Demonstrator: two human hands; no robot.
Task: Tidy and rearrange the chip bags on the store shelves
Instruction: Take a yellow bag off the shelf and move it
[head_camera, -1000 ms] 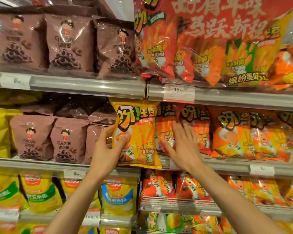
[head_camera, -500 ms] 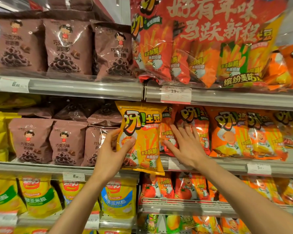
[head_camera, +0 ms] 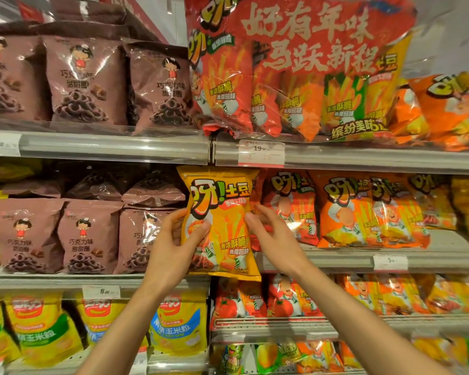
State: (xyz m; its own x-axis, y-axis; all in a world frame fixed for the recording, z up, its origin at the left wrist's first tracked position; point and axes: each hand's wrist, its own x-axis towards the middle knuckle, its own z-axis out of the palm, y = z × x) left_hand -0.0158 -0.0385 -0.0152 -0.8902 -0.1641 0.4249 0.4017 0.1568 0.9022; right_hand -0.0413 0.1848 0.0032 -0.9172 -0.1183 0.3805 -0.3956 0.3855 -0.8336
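Observation:
A yellow chip bag with fry pictures stands upright in front of the middle shelf, at the seam between two shelf units. My left hand grips its left edge, thumb across the front. My right hand has its fingers curled on the bag's right edge, next to the red chip bags behind it. Orange bags of the same brand fill the row to the right.
Brown chocolate-ring bags fill the middle shelf to the left and the top shelf. A big red multipack hangs over the top right shelf rail. Yellow corn bags and tomato bags sit below.
My right hand left the red bags on the shelf and closed on the yellow bag's right edge. The bag now stands straighter, and the view has shifted closer.

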